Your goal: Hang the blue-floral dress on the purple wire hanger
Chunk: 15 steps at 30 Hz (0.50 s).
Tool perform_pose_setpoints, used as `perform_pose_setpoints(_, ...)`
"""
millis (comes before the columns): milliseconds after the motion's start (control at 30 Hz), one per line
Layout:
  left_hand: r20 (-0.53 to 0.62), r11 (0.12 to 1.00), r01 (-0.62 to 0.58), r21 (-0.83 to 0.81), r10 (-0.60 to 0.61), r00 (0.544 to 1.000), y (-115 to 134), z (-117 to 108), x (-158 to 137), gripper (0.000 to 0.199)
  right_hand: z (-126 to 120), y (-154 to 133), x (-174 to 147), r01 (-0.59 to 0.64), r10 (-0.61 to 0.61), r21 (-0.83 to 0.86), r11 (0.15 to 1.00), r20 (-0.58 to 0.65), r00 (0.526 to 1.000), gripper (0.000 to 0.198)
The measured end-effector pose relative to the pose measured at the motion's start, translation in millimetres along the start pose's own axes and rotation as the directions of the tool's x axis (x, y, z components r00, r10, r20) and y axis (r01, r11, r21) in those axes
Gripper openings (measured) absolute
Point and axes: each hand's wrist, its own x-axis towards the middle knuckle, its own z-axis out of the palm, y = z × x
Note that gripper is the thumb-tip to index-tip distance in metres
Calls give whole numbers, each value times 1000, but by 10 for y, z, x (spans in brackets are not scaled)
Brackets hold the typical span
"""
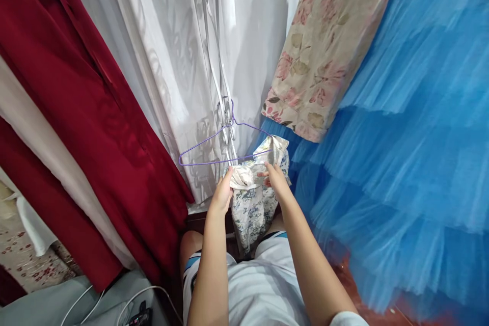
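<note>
A pale garment (248, 209) with a blue and grey floral print hangs between my hands, its neckline toward the hanger. My left hand (223, 191) grips its left edge, thumb on top, near a bunched white part. At the right side of the opening, my right hand (273, 175) holds the cloth, some fingers showing inside the opening. A thin purple hanger (206, 138) hangs just beyond. Its right end goes into the garment's right shoulder, while its left end sticks out bare.
White metal rods (214, 61) carry the hanger in front of white curtains (160, 51). Dark red drapes (95, 127) hang at left, a floral cloth (309, 71) and blue ruffled tulle (405, 137) at right. White cables (141, 291) lie on a grey surface (49, 305) at lower left.
</note>
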Motion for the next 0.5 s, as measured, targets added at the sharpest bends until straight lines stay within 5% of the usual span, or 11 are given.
perform_pose_setpoints(67,-30,999,-51,-17,50,998,-29,40,5,40,-7,-59,-34,-54,54,-2,999,26,998,58)
perform_pose_setpoints(167,-30,993,-115,29,116,993,-58,136,-38,44,63,-223,-184,-98,102,-29,995,241,965,58)
perform_pose_setpoints(267,102,958,-216,189,199,975,-43,207,-127,42,146,-423,-404,44,-50,24,999,452,890,64)
perform_pose_setpoints(367,172,885,-321,337,278,945,0,200,-193,41,142,-572,-566,213,-239,110,971,513,825,53)
perform_pose_setpoints(500,222,937,-188,295,124,967,-20,165,-158,59,75,-620,-616,270,-268,97,958,637,723,33)
